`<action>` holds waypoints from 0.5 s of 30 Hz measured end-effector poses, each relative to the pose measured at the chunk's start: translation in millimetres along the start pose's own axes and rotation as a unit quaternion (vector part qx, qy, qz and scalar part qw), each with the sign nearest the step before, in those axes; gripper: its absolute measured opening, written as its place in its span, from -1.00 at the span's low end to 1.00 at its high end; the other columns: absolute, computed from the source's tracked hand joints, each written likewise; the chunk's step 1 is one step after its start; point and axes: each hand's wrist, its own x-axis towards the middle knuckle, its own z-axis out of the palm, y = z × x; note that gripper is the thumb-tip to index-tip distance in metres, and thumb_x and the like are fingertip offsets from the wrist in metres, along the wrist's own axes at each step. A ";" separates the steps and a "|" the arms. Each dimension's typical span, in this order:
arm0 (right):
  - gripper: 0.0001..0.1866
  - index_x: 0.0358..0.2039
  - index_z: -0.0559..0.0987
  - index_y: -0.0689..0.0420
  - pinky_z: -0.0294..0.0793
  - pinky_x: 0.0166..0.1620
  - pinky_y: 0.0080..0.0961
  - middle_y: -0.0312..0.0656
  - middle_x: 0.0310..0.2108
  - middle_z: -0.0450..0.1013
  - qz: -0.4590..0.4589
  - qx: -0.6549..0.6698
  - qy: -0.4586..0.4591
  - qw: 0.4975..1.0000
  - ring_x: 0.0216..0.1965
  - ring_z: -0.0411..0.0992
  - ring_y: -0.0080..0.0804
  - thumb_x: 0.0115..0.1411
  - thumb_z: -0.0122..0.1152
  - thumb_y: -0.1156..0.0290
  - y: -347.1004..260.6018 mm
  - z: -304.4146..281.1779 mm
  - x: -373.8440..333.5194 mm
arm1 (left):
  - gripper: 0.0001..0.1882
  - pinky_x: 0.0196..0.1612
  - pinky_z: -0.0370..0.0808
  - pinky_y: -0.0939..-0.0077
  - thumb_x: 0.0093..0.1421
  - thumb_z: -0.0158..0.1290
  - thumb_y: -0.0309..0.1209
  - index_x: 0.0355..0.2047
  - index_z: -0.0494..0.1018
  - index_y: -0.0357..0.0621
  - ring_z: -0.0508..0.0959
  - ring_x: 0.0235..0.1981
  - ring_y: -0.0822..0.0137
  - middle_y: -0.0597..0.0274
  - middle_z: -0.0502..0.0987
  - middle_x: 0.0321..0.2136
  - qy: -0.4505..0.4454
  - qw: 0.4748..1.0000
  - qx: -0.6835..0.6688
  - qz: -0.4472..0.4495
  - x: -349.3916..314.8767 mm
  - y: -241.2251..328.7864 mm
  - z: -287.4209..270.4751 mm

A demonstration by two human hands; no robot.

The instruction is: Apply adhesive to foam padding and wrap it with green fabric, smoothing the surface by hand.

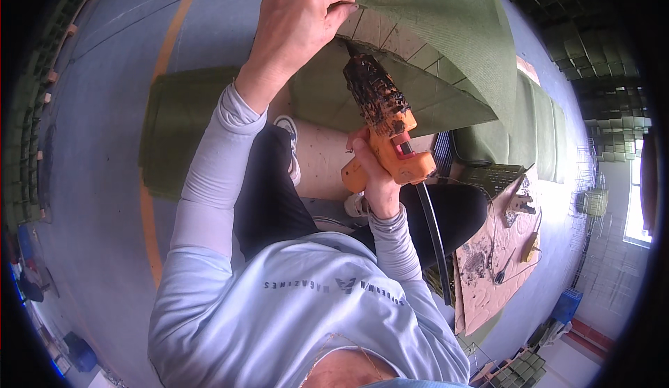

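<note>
My right hand (376, 179) grips an orange glue gun (405, 168) by its handle. The gun's front is crusted with black glue, and its dark nozzle points away from me toward the seam. A long black glue stick (433, 231) trails from its rear. Above it, my left hand (303, 22) is closed in a pinch on the edge of a green mesh sheet (446, 18), holding it lifted. Beneath the raised sheet show a pale surface with a wire grid (397, 36) and a lower green panel (390, 85). The nozzle tip is close to that panel's far edge.
A green covered block (185, 130) lies at left on the blue floor, across an orange line (164, 53). At right, a glue-stained cardboard sheet (481, 262) carries small tools and a yellow object (531, 246). Stacked green pieces (585, 46) stand beyond.
</note>
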 end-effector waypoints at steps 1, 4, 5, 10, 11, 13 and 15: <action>-0.88 -0.37 0.48 0.20 0.38 -0.33 -0.65 -0.34 -0.46 0.43 0.007 0.008 -0.002 1.000 -0.45 0.39 -0.61 0.04 0.20 0.55 0.0 -1.1 -0.1 | -0.89 -0.42 0.42 0.48 0.00 0.19 -0.38 -0.46 0.56 -0.12 0.50 -0.46 0.33 0.36 0.51 -0.54 -0.006 1.000 0.004 -0.004 1.9 0.3 0.7; -0.87 -0.36 0.48 0.20 0.37 -0.32 -0.65 -0.34 -0.45 0.42 0.018 0.023 0.002 1.000 -0.43 0.38 -0.61 0.04 0.19 0.56 -3.2 -2.3 -1.2 | -0.79 -0.48 0.39 0.36 -0.02 0.21 -0.42 -0.65 0.48 -0.31 0.44 -0.60 0.24 0.08 0.44 -0.66 0.064 0.996 -0.019 0.061 14.5 0.6 2.7; -0.88 -0.36 0.48 0.19 0.37 -0.32 -0.66 -0.34 -0.45 0.42 0.021 0.032 0.008 0.999 -0.42 0.38 -0.61 0.04 0.19 0.56 -4.1 -3.0 -1.4 | -0.79 -0.48 0.39 0.36 -0.02 0.21 -0.42 -0.65 0.48 -0.31 0.44 -0.60 0.24 0.08 0.44 -0.66 0.064 0.996 -0.020 0.061 15.6 4.0 2.7; -0.87 -0.35 0.48 0.19 0.36 -0.30 -0.65 -0.35 -0.43 0.41 0.041 0.030 0.008 0.999 -0.40 0.38 -0.62 0.05 0.19 0.56 -6.1 -4.6 -3.7 | -0.91 -0.38 0.44 0.38 -0.06 0.20 -0.49 -0.55 0.54 -0.26 0.50 -0.45 0.19 0.17 0.49 -0.57 0.001 1.000 0.002 0.002 17.1 15.9 2.1; -0.87 -0.34 0.48 0.19 0.36 -0.29 -0.65 -0.34 -0.43 0.41 0.047 0.033 0.010 0.998 -0.40 0.37 -0.62 0.05 0.19 0.55 -6.9 -4.6 -4.2 | -0.91 -0.38 0.44 0.38 -0.06 0.20 -0.49 -0.55 0.54 -0.26 0.50 -0.45 0.19 0.17 0.49 -0.57 0.000 1.000 0.002 0.002 17.4 16.9 2.2; -0.87 -0.34 0.48 0.19 0.36 -0.28 -0.65 -0.34 -0.42 0.41 0.041 0.029 0.011 0.999 -0.39 0.37 -0.62 0.05 0.18 0.55 -6.4 -5.9 -5.0 | -0.91 -0.38 0.44 0.38 -0.07 0.21 -0.49 -0.54 0.54 -0.25 0.50 -0.44 0.19 0.16 0.50 -0.56 0.008 1.000 -0.004 -0.012 18.6 18.9 2.5; -0.86 -0.33 0.48 0.19 0.36 -0.27 -0.64 -0.34 -0.41 0.41 0.035 0.024 0.014 0.999 -0.38 0.37 -0.61 0.06 0.18 0.55 -4.2 -8.4 -5.3 | -0.91 -0.38 0.44 0.38 -0.07 0.21 -0.49 -0.54 0.54 -0.25 0.51 -0.44 0.18 0.16 0.50 -0.56 0.012 1.000 -0.006 -0.013 18.4 18.9 4.8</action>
